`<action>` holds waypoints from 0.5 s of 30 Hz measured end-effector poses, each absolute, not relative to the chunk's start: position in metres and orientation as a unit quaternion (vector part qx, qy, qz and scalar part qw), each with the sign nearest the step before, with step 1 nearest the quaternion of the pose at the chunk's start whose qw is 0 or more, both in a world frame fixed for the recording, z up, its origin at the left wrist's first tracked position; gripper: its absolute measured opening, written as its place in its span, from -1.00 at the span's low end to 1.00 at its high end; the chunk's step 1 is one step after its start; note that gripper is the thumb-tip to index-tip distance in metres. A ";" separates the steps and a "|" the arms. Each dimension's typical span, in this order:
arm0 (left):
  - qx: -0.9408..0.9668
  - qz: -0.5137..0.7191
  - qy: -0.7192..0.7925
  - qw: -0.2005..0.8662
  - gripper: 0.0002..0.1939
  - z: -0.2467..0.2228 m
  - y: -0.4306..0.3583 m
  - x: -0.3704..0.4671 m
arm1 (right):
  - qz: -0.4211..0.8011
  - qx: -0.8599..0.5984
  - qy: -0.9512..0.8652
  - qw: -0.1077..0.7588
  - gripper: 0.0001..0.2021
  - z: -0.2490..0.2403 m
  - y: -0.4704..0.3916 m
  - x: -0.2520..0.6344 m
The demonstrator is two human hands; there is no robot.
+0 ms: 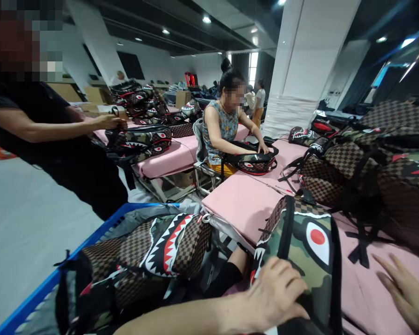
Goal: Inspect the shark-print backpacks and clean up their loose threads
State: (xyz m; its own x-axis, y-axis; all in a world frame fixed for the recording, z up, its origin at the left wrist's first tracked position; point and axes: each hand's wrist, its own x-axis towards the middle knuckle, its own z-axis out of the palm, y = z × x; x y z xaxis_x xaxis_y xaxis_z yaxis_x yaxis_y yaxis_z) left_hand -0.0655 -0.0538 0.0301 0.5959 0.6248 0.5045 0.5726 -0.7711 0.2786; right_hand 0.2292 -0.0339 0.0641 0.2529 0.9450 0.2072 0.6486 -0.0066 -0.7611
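A camouflage and checkered backpack (312,260) with a red and white eye print lies on the pink table (244,200) in front of me. My left hand (277,293) rests on its near left side, fingers bent over the fabric. Right of the backpack, my right hand (407,291) is over the pink cloth with its fingers spread and nothing in them. Black straps (361,246) lie just beyond it.
A blue crate (97,232) with shark-print backpacks (167,246) stands at the left. Piled backpacks (349,163) rise at the right. Across the table a seated person (223,125) handles a bag; another person (56,135) stands at the left.
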 end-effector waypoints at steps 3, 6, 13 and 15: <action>0.758 0.396 0.490 0.170 -0.36 0.039 -0.025 -0.080 | 0.306 -0.662 -0.518 0.447 -0.49 0.061 0.000 0.210; 0.654 0.365 0.498 0.437 -0.43 0.048 -0.002 -0.085 | 0.430 -0.579 -0.471 0.507 -0.44 0.061 0.015 0.169; 0.723 0.433 0.374 0.387 -0.69 0.119 -0.045 -0.088 | 0.385 -0.493 -0.481 0.615 -0.48 0.129 -0.047 0.122; 0.764 0.486 0.328 0.270 -0.76 0.155 -0.060 -0.097 | 0.335 -0.468 -0.507 0.642 -0.48 0.169 -0.066 0.122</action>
